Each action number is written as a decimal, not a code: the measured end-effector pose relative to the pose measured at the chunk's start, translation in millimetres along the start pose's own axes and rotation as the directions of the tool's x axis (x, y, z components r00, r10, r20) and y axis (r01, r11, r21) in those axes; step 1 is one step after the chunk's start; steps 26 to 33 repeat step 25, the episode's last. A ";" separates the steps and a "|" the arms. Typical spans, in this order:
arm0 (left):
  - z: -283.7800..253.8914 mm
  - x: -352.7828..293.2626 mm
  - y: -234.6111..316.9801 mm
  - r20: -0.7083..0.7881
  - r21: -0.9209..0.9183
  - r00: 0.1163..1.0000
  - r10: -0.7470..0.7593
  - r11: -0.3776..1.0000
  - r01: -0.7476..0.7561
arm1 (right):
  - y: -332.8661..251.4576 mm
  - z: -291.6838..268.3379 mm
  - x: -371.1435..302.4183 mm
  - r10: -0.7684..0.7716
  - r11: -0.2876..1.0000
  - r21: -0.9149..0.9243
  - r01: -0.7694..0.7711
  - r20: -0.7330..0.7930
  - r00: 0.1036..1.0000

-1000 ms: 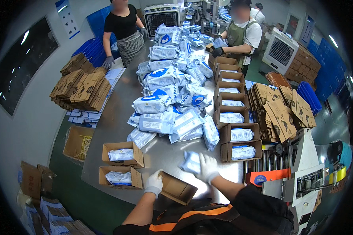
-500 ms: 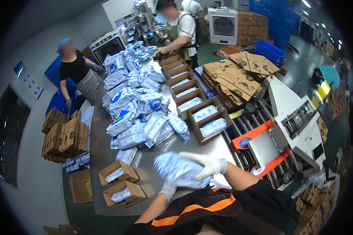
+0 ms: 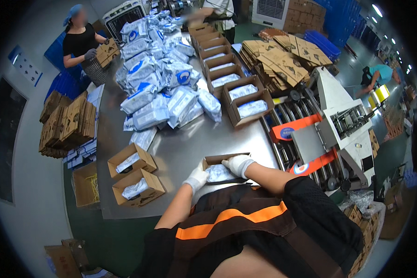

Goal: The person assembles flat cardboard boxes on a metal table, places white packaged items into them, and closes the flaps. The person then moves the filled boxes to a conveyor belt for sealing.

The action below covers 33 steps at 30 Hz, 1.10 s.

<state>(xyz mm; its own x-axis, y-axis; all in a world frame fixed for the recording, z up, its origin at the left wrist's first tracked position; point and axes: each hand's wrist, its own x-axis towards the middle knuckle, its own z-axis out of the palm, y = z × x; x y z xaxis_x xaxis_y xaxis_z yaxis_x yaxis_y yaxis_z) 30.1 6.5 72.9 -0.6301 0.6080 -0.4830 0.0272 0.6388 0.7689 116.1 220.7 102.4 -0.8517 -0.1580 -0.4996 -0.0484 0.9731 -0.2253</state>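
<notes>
An open cardboard box point(image 3: 227, 156) sits on the metal table right in front of me, with a blue-and-white plastic packet point(image 3: 219, 173) lying inside. My left hand point(image 3: 197, 178), in a white glove, is closed on the box's left wall. The white-gloved right hand point(image 3: 239, 165) grips the box at its right end, its fingertips reaching over the packet; part of its grip is hidden. To the left stand two more open boxes, a farther box point(image 3: 146, 160) and a nearer box point(image 3: 150, 192), each with a packet inside.
Ahead lies a large heap of packets point(image 3: 148, 88). A row of filled boxes point(image 3: 236, 118) runs along the table's right side, beside a roller machine point(image 3: 310, 134). Folded cartons point(image 3: 282, 60) are stacked behind it. A co-worker point(image 3: 81, 41) at far left holds a carton.
The packet, held in both my hands above the table before, now lies inside the box, and my hands are on the box. The co-worker at left has picked up a carton. My view has shifted.
</notes>
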 end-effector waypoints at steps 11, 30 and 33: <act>25.0 -47.2 30.3 0.164 0.519 0.896 0.413 0.736 -0.434 | 19.3 79.5 -15.3 -0.135 0.754 0.598 0.271 -0.263 0.955; 75.4 13.6 -10.6 -0.527 -0.307 0.837 -0.147 0.951 -0.026 | 1.0 64.2 -40.1 -0.015 0.995 0.078 0.059 -0.478 0.878; 75.4 13.6 -10.6 -0.527 -0.307 0.837 -0.147 0.951 -0.026 | 1.0 64.2 -40.1 -0.015 0.995 0.078 0.059 -0.478 0.878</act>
